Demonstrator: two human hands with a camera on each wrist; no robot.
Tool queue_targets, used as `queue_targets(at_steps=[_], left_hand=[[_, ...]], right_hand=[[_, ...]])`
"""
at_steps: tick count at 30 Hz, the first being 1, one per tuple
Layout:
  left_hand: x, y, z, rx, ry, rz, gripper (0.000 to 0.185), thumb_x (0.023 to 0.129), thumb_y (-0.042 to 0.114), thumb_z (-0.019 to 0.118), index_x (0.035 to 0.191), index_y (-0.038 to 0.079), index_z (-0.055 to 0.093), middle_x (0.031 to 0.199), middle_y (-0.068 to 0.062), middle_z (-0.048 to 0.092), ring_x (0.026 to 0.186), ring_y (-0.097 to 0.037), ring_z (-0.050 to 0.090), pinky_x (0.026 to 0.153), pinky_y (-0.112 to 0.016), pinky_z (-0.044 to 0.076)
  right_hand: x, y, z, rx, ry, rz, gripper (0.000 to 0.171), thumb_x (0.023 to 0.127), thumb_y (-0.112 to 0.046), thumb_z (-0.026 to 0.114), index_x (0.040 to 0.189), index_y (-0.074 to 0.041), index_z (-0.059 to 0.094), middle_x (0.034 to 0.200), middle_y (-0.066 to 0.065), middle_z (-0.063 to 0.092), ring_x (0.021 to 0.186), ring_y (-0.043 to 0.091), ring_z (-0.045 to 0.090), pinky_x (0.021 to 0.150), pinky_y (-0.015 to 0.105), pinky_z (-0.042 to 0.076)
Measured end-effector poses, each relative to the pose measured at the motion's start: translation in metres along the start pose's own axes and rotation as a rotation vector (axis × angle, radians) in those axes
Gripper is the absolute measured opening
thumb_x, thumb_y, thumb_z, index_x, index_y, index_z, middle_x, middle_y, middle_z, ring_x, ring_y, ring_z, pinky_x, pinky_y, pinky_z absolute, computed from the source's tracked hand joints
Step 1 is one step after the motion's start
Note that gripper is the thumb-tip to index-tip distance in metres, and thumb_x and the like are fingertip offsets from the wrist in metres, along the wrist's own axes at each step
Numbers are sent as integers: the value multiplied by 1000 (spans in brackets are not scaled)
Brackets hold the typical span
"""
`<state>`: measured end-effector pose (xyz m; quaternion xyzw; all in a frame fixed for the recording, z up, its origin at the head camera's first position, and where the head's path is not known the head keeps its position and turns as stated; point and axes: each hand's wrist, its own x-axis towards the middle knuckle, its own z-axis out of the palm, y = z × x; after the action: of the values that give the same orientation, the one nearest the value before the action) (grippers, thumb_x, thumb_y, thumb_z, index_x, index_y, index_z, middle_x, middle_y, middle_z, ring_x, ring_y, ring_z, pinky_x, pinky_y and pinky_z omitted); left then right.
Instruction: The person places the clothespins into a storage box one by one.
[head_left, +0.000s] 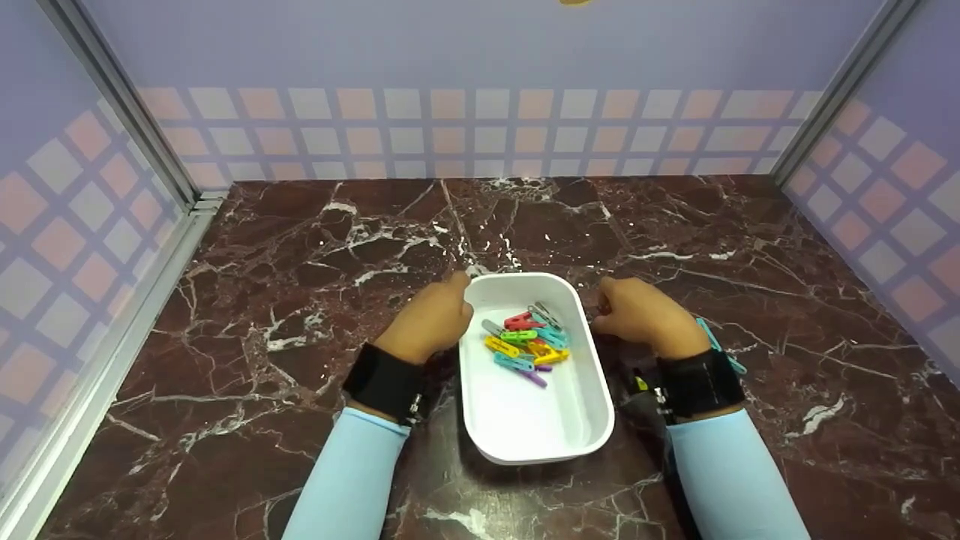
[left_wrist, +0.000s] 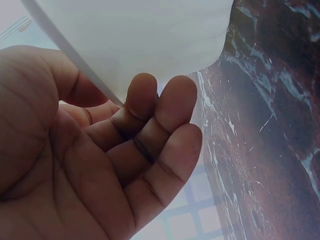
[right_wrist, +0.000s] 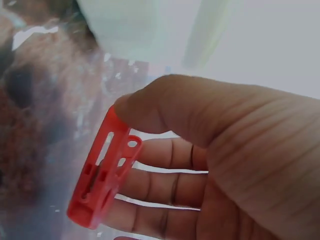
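Note:
A white plastic tub [head_left: 525,409] stands on the marble-patterned table, and a pile of colored clothespins [head_left: 517,337] lies inside it, toward its far half. My left hand [head_left: 431,319] grips the tub's left rim near the far corner; in the left wrist view its fingertips [left_wrist: 175,97] press against the outer wall. On the other side, my right hand [head_left: 641,315] is just beyond the right rim. It pinches a red clothespin [right_wrist: 102,170] between thumb and fingers, as the right wrist view shows. From the head view that clothespin is hidden by the hand.
A teal clothespin [head_left: 721,345] lies partly behind the right wrist. Close to the right wristband, a yellow-green piece [head_left: 640,383] shows on the table [head_left: 300,420]. Tiled panels [head_left: 495,127] enclose the table at the back and sides.

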<state>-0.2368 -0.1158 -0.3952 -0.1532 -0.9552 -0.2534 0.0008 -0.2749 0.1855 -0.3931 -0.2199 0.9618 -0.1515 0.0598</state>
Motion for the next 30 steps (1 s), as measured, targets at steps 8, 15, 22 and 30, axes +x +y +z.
queue_targets(at_steps=[8, 15, 22, 30], left_hand=[[1, -1, 3, 16, 26, 17, 25, 94, 6, 47, 116, -4, 51, 95, -24, 64, 91, -42, 64, 84, -52, 50], [2, -1, 3, 18, 23, 10, 26, 94, 6, 46, 117, -4, 51, 97, -25, 64, 92, -42, 65, 84, -52, 50], [1, -2, 3, 17, 21, -4, 25, 94, 7, 47, 117, -3, 51, 96, -24, 64, 91, -41, 65, 84, -51, 51], [0, 1, 0, 14, 6, 11, 26, 95, 6, 46, 118, -4, 50, 97, -25, 65, 92, -41, 65, 85, -51, 50]], right_hand=[[-10, -16, -15, 11, 32, 6, 16, 77, -12, 65, 91, -7, 59, 73, 3, 57, 63, 21, 51, 58, 36, 41], [-15, -26, -24, 9, 60, -8, 15, 78, -14, 65, 87, -9, 55, 71, 3, 53, 63, 21, 49, 57, 35, 39], [-18, -41, -28, 13, 58, -49, 13, 82, -15, 66, 89, -9, 57, 72, 2, 53, 64, 20, 50, 58, 35, 40], [-24, -65, -25, -91, 113, -150, 20, 82, -20, 67, 86, -10, 50, 75, 2, 45, 65, 20, 43, 59, 34, 35]])
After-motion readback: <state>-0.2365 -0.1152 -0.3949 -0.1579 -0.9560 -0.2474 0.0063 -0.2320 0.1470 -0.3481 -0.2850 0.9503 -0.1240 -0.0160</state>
